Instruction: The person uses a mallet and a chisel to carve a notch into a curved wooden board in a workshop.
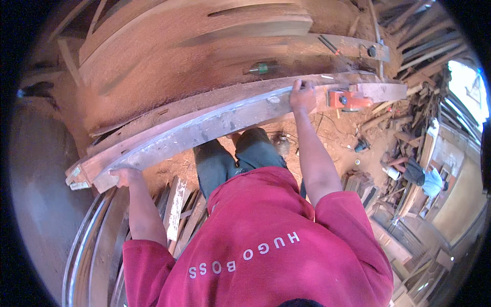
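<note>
A long wooden board [204, 124] with a worn grey face lies along the near edge of the workbench, slanting up from left to right. My left hand [127, 177] grips its left end, the fingers partly hidden. My right hand [304, 97] is closed over its right end, with the fingertips at the far edge. Just right of that hand, an orange-red tool [350, 99] with a dark knob sits at the bench edge; its exact kind is not clear.
Sawdust covers the workbench [153, 77], where a green bottle [261, 68] lies and more planks [255, 28] rest farther back. Timber pieces [179, 207] lean at the lower left. Scrap wood lies on the right, where another person [428, 180] bends over.
</note>
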A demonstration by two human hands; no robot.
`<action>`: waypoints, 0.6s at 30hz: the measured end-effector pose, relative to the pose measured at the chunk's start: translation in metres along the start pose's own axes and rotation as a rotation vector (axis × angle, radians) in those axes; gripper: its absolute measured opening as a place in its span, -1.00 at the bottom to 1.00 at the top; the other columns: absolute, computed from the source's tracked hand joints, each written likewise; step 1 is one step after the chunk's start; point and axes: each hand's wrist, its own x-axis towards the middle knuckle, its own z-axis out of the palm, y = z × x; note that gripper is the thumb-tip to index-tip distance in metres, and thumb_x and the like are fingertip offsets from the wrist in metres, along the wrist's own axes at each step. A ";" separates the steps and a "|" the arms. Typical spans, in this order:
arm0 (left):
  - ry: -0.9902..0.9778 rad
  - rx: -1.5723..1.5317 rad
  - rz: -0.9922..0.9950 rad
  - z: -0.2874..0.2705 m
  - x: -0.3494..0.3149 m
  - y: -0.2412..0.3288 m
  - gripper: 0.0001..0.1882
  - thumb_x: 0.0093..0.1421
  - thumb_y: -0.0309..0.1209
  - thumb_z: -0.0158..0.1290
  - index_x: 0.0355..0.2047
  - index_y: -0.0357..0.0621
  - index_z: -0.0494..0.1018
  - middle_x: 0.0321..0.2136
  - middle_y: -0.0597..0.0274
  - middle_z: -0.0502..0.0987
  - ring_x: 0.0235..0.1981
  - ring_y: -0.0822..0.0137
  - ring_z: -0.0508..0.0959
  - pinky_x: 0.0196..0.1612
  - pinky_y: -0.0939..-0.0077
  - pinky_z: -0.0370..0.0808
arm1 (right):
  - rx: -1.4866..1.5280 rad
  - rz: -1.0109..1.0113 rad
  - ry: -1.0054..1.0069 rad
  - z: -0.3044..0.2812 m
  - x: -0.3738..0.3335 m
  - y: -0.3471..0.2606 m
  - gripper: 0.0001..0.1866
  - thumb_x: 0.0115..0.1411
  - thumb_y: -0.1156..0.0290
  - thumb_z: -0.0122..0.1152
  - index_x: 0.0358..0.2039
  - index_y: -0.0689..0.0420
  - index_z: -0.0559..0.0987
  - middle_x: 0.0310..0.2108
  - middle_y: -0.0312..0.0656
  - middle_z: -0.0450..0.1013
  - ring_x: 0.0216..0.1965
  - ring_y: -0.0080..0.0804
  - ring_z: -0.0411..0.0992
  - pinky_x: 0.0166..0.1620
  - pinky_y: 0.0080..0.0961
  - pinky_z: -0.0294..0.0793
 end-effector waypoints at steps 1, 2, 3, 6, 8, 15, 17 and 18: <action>-0.012 0.029 0.009 0.000 -0.004 0.001 0.01 0.24 0.34 -0.12 0.28 -0.38 0.01 0.25 -0.35 0.25 0.19 -0.25 0.38 0.20 -0.07 0.45 | -0.009 0.014 0.014 0.000 -0.001 0.001 -0.51 0.26 -0.07 0.04 -0.20 0.11 0.64 -0.16 0.03 0.57 -0.11 0.09 0.53 -0.02 0.01 0.47; -0.024 0.057 0.019 0.001 -0.007 0.003 0.01 0.24 0.34 -0.12 0.28 -0.38 0.01 0.25 -0.35 0.25 0.19 -0.25 0.38 0.19 -0.08 0.45 | -0.039 -0.011 0.033 0.000 -0.001 0.001 -0.54 0.25 -0.04 0.05 -0.21 0.10 0.65 -0.16 0.00 0.56 -0.13 0.06 0.54 -0.05 0.00 0.49; 0.033 -0.040 -0.026 0.003 -0.009 0.004 0.02 0.21 0.35 -0.09 0.28 -0.38 0.02 0.24 -0.35 0.26 0.19 -0.24 0.39 0.17 -0.10 0.46 | -0.070 -0.034 0.048 -0.001 -0.003 0.001 -0.57 0.23 -0.01 0.07 -0.23 0.09 0.65 -0.16 -0.04 0.56 -0.14 0.02 0.55 -0.08 -0.02 0.52; 0.133 -0.247 -0.108 0.007 -0.007 0.008 0.05 0.17 0.37 -0.05 0.26 -0.36 0.04 0.22 -0.34 0.28 0.17 -0.23 0.41 0.14 -0.16 0.48 | -0.038 -0.013 0.075 -0.002 -0.004 0.000 -0.58 0.22 -0.01 0.09 -0.21 0.08 0.66 -0.15 -0.03 0.56 -0.14 0.03 0.54 -0.07 -0.02 0.52; 0.140 -0.156 -0.197 0.007 -0.002 0.010 0.02 0.14 0.37 -0.01 0.27 -0.27 0.06 0.22 -0.26 0.30 0.14 -0.23 0.44 0.12 -0.17 0.49 | -0.067 -0.023 0.083 -0.004 -0.005 -0.001 -0.58 0.20 -0.02 0.13 -0.19 0.05 0.66 -0.13 -0.02 0.56 -0.13 0.03 0.55 -0.07 -0.04 0.52; 0.088 -0.115 -0.200 0.010 -0.003 0.015 0.00 0.10 0.33 0.07 0.25 -0.25 0.12 0.20 -0.19 0.35 0.12 -0.20 0.47 0.10 -0.12 0.51 | 0.104 0.035 -0.007 -0.012 -0.004 -0.003 -0.59 0.22 0.02 0.09 -0.18 0.06 0.67 -0.08 -0.04 0.55 -0.05 0.01 0.52 0.02 -0.05 0.50; 0.057 -0.109 -0.185 0.011 -0.007 0.016 0.00 0.09 0.31 0.09 0.24 -0.26 0.14 0.19 -0.18 0.36 0.11 -0.19 0.48 0.10 -0.11 0.51 | 0.090 0.057 0.014 -0.014 -0.004 -0.002 -0.60 0.20 0.03 0.10 -0.17 0.04 0.68 -0.10 -0.05 0.56 -0.07 0.00 0.54 -0.01 -0.07 0.52; 0.047 -0.110 -0.180 0.011 -0.009 0.016 0.00 0.08 0.31 0.11 0.24 -0.26 0.15 0.18 -0.17 0.37 0.11 -0.18 0.48 0.10 -0.10 0.51 | 0.084 0.040 0.029 -0.015 -0.004 -0.002 -0.61 0.20 0.03 0.11 -0.17 0.03 0.67 -0.12 -0.06 0.57 -0.09 0.00 0.54 -0.02 -0.08 0.53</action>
